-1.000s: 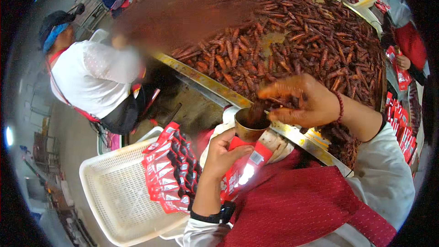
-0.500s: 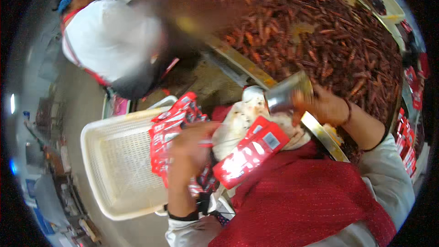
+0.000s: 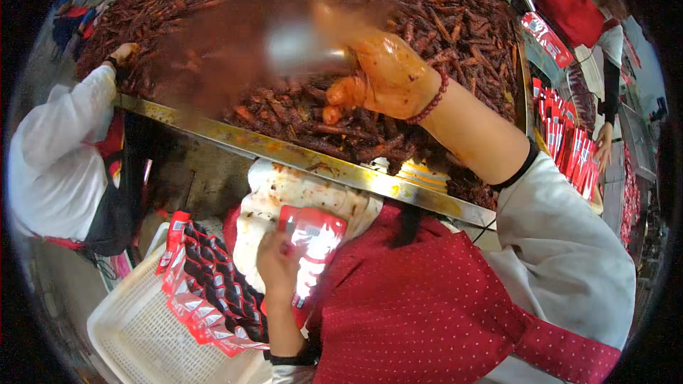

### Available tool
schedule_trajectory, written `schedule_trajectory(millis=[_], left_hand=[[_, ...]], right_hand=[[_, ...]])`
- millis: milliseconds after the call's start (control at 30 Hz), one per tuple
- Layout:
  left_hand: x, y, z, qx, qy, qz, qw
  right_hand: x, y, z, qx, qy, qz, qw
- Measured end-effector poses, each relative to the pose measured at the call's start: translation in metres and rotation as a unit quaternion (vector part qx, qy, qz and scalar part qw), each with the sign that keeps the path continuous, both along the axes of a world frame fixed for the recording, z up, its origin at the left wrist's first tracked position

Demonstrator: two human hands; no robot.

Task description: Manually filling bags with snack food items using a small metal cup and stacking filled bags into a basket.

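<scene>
holding a metal cup point(image 3: 302, 46), badly blurred, in the right hand point(image 3: 398, 75), with sauce-smeared fingers curled about it; out over the heap of dark red-brown food pieces point(image 3: 455, 35), though cannot tell whether touching them. touching the left edge of a red-and-silver pouch point(image 3: 316, 235) with the left hand point(image 3: 277, 263), half curled and smeared by motion; cannot tell whether gripping or merely resting there. can see the pouch slanted over a stained white cloth point(image 3: 260, 192), beside a dark red dotted apron point(image 3: 420, 291).

compared with half a second ago, can see the cup moved from above the cloth, by the metal rim point(image 3: 299, 154), to farther in over the food, and the left hand moved from beside the basket's pouches onto this one.

counting one cup, one pouch clearly at the left hand, one beaded bracelet point(image 3: 430, 103) on the right wrist and one white basket point(image 3: 135, 313) at lower left. cannot count the filled pouches point(image 3: 213, 284) overlapping in rows there, nor the red packs point(image 3: 565, 131) stacked past the rim at right. counting two co-workers close by: one in white point(image 3: 60, 163) at left, with a hand at the heap; one in a red apron point(image 3: 580, 11) at upper right, with one red packet point(image 3: 546, 39) in front.
</scene>
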State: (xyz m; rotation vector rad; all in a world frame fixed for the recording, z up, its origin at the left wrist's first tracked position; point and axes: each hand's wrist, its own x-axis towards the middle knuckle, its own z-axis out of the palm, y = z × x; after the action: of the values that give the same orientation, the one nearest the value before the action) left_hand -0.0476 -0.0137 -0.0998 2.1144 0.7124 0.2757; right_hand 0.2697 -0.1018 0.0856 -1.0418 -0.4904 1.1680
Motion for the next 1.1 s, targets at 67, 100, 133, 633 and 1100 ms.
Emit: schedule_trajectory(millis=[67,100,133,633,1100], left_hand=[[0.002,0.005,-0.007,-0.097,-0.025,0.031,0.994],[0.000,0.006,-0.007,-0.123,-0.048,0.063,0.989],[0.001,0.007,0.002,-0.086,-0.050,0.078,0.992],[-0.013,0.009,0.078,-0.170,-0.004,0.096,0.981],[-0.008,-0.024,0.076,-0.385,-0.132,0.014,0.913]], right_hand=[[-0.009,-0.001,0.009,0.002,0.002,-0.050,0.999],[-0.009,-0.003,0.008,0.002,0.008,-0.043,0.999],[-0.008,-0.003,0.008,0.005,0.016,-0.034,0.999],[-0.044,-0.023,-0.034,-0.187,0.186,0.161,0.951],[-0.105,-0.044,-0.025,0.132,-0.414,0.233,0.870]])
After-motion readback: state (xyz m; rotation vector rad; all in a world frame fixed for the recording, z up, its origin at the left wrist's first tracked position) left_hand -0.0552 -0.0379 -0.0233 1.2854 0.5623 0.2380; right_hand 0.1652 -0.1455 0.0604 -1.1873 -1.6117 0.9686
